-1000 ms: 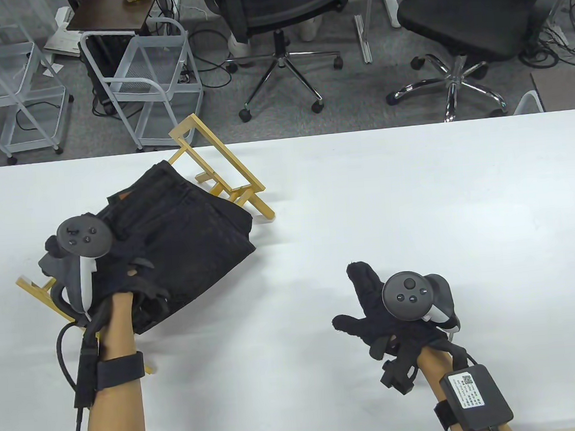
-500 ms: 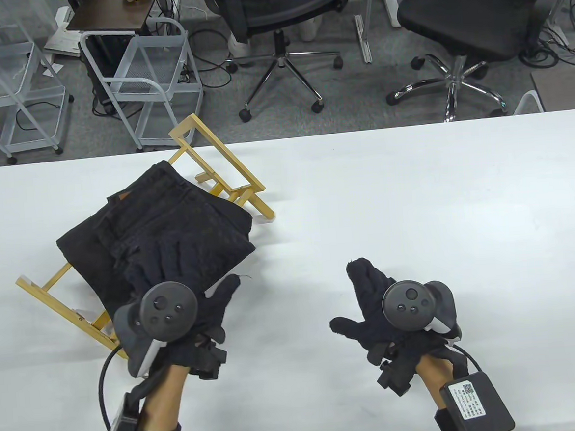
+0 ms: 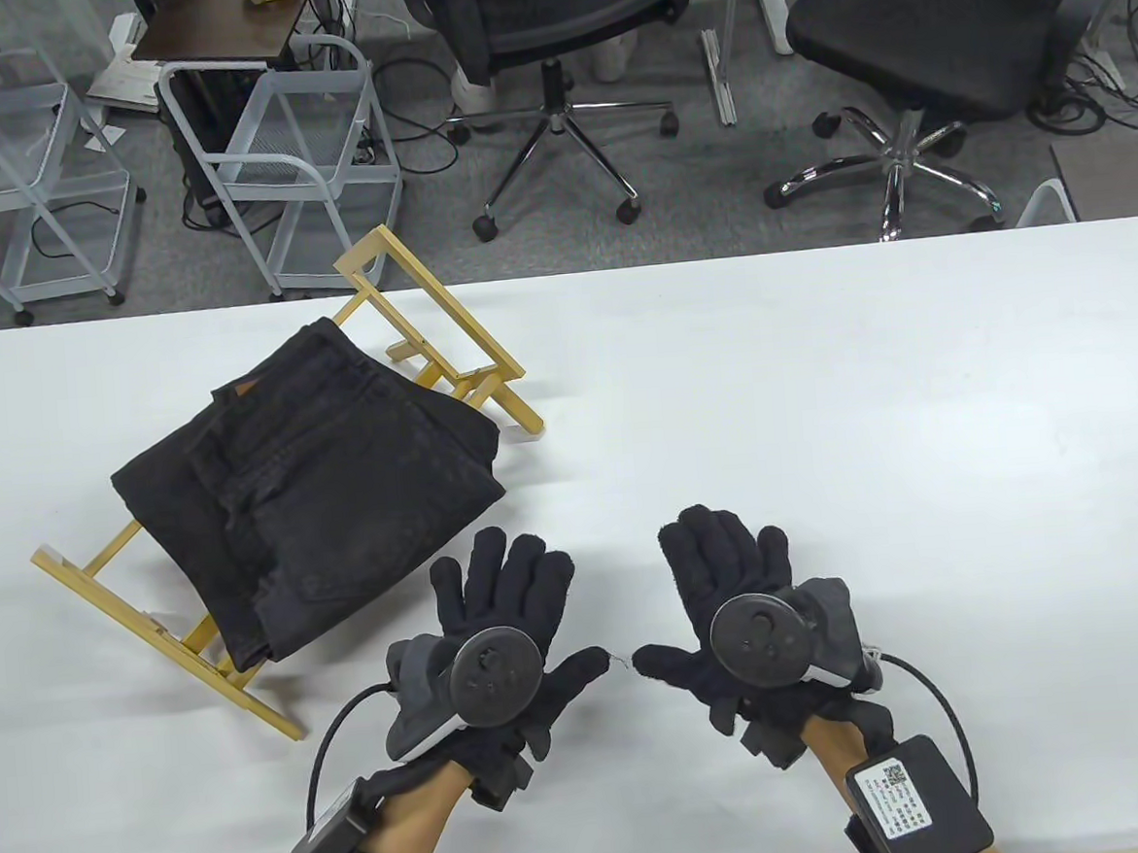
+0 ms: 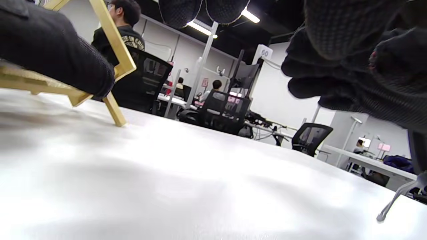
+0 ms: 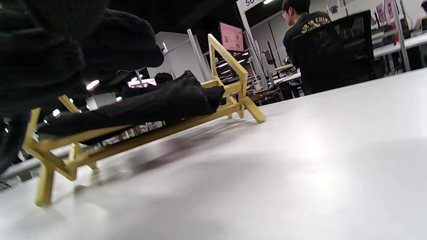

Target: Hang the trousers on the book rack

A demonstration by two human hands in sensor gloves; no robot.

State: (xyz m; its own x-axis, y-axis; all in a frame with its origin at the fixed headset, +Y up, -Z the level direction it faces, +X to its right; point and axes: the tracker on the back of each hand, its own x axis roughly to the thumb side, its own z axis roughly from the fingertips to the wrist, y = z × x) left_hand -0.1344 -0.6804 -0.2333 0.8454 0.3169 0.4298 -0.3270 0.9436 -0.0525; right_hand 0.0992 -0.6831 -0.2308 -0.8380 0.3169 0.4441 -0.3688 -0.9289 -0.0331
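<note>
Black folded denim trousers [image 3: 316, 493] lie across the yellow wooden book rack [image 3: 426, 334] — up-left of both hands; left hand [image 3: 501, 636] is nearer, right hand [image 3: 738, 609] beside it — all fingers spread, holding nothing.

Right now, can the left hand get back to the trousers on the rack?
Probably yes: the left hand lies flat and open just beside the near edge of the trousers on the book rack, with bare table between them.

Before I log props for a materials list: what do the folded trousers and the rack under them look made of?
The folded black trousers look like matte denim: visible seams, a tan waistband patch. The yellow slatted book rack looks like painted or stained wood, with square bars and flat joints; painted metal isn't ruled out.
</note>
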